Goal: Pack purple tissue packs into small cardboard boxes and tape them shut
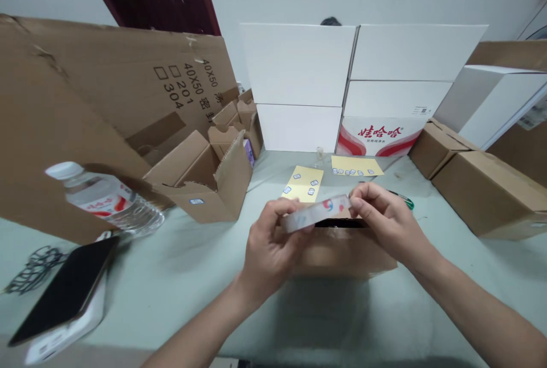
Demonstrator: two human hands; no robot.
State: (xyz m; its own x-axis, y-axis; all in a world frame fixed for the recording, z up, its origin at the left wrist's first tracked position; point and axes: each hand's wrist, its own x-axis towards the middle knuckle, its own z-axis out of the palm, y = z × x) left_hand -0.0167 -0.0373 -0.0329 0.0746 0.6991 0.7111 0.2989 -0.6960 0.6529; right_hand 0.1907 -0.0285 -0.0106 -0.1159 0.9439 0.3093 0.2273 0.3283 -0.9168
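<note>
Works at a wide table (205,305) covered in pale green cloth, taking the middle of the view as the dial's centre. Has a tall cardboard panel (106,89) with black print at ten o'clock. Faces white panels (299,66) from twelve round to two, with red lettering low on the two o'clock side. Has brown boxes (491,191) at three o'clock, out toward the edge of the view. Has an open carton (233,191) at nine o'clock, and a nearer carton (342,254) between four and five, with a dark opening partly hidden behind the hands. Has a white-capped water bottle (106,203) farther out at nine, and a dark tablet (64,294) on top of something white at eight. Curls the left hand (271,240), at six o'clock, around one end of a pale strip (318,214) with red and blue marks. Pinches the other end between thumb and finger of the right hand (380,211), toward four o'clock. Holds the strip between four and five, above the nearer carton. Has a yellow card (305,177) at four, just beyond the strip, and another yellow card (356,164) at three, both dotted with small labels (314,183).
</note>
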